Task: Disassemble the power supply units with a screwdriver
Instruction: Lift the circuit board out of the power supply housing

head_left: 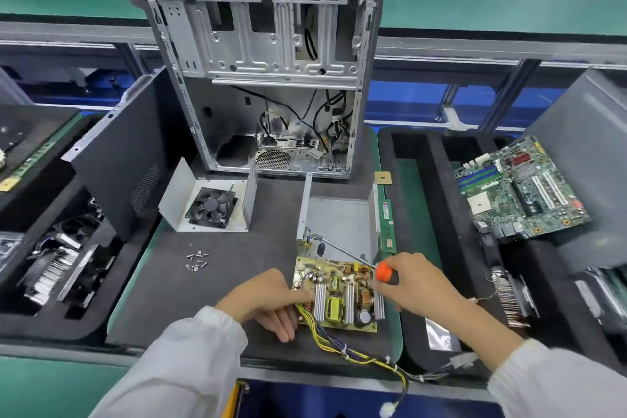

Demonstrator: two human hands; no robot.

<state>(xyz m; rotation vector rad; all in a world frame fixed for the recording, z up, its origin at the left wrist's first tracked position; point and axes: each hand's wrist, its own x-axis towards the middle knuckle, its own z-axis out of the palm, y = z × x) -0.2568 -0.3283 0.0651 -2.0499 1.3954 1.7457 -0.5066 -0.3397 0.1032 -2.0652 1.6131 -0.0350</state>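
Item: power supply circuit board (336, 293), lifted out of its metal housing (336, 220) and lying flat on the dark surface (210, 282), housing just beyond at 12 o'clock. Left hand (268, 302) rests at the board's 9 o'clock edge, fingers loosely curled by the wire bundle (342, 346). Right hand (417, 285) at 3 o'clock, fingers clamped on the screwdriver (385, 273), shaft running toward 10 o'clock over the board's far end. Loose screws (196, 261) at 9 o'clock. Beyond: open computer case (268, 78), fan cover (210, 205). Factory bench room.
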